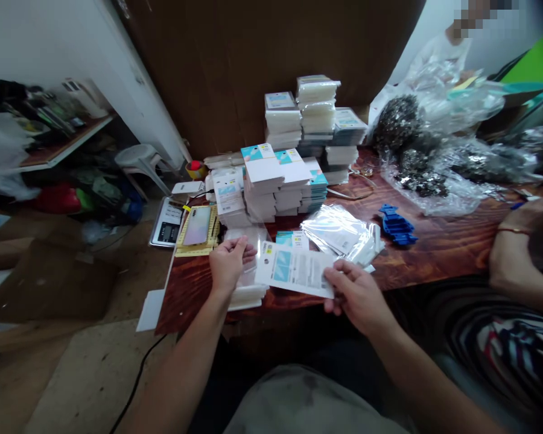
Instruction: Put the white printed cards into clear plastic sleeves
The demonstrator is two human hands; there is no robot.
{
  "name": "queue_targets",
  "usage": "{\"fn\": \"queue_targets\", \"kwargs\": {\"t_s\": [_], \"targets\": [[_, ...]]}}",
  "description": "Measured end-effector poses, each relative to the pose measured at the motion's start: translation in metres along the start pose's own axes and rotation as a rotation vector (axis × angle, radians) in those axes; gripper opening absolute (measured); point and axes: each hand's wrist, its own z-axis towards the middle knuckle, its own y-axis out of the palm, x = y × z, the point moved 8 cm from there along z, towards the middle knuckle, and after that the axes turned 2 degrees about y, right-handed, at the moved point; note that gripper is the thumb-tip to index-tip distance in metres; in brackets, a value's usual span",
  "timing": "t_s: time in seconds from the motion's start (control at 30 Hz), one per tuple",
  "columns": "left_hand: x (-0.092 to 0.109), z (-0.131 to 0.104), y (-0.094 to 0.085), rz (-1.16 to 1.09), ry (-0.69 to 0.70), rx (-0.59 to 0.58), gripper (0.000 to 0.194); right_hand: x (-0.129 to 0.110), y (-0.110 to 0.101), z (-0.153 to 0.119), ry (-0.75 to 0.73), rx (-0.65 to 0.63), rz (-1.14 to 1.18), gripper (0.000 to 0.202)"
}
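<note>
My right hand (pixel 359 295) pinches the right end of a white printed card (pixel 298 269) with a blue picture on it. The card is held flat and slightly tilted above the table's front edge. Close to the card's left end, my left hand (pixel 228 262) has its thumb and fingers closed on a clear plastic bag (pixel 256 238); the bag's outline is faint. Beneath them lies a stack of clear bags (pixel 247 296). Just behind the card are a blue-and-white card (pixel 292 239) and a loose pile of shiny bagged cards (pixel 339 232).
Stacks of cards (pixel 265 172) and taller packed stacks (pixel 317 99) stand at the back. A phone (pixel 197 226) and a scale (pixel 166 223) lie left. To the right are a blue plastic piece (pixel 397 225), bags of dark shiny bits (pixel 416 157) and another person's arm (pixel 518 259).
</note>
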Motion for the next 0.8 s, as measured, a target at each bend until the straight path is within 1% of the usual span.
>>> {"fn": "queue_targets", "kwargs": {"t_s": [0.07,0.13,0.27,0.4,0.57,0.67,0.8], "targets": [[-0.001,-0.003,0.005,0.007,0.038,0.001,0.029,0.016,0.008,0.002,0.058,-0.013,0.010,0.038],[-0.001,-0.005,0.007,0.013,0.063,0.004,0.032,0.025,0.010,0.004,0.077,0.015,-0.009,0.038],[-0.004,-0.005,0.005,0.015,0.056,0.012,0.037,0.029,0.007,0.007,0.084,0.039,-0.017,0.036],[-0.013,-0.003,0.007,-0.037,-0.003,-0.009,0.039,0.028,0.008,0.011,0.014,0.106,0.001,0.037],[-0.015,0.000,0.011,-0.089,0.015,-0.062,0.040,0.029,0.027,0.015,-0.128,0.232,0.035,0.039],[-0.014,0.002,0.012,-0.141,-0.011,-0.093,0.040,0.032,0.037,0.019,-0.147,0.241,0.131,0.040],[-0.010,-0.002,0.014,-0.201,-0.078,-0.146,0.042,0.034,0.041,0.025,-0.127,0.233,0.241,0.041]]}}
